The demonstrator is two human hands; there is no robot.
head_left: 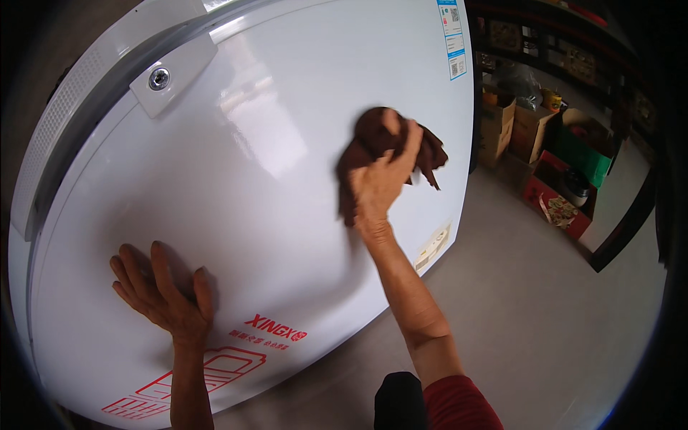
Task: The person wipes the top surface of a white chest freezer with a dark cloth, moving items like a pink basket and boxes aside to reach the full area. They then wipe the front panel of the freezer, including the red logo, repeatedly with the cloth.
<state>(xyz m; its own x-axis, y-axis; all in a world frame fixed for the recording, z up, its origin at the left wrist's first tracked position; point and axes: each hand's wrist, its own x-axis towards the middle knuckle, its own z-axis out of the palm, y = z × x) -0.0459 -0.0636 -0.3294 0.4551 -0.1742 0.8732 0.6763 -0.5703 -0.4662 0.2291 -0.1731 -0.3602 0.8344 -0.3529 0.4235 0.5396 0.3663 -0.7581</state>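
The white front panel of a chest freezer (279, 215) fills most of the view, with a round metal lock (159, 78) near its top edge. My right hand (383, 179) presses a dark brown cloth (365, 136) against the panel, right of its middle. Part of the cloth bunches under the palm, and a loose end sticks out past my fingers to the right. Lower down on the left, my left hand (163, 290) rests on the panel with its fingers spread, holding nothing. Red printing (201, 369) marks the surface below it.
A blue-and-white label (453, 39) sits at the panel's upper right, and a pale control panel (433, 247) at its lower right edge. Beyond the grey floor (523, 308) stand cardboard boxes (530, 132), a green box (584, 147) and a red box (555, 197) holding a jar.
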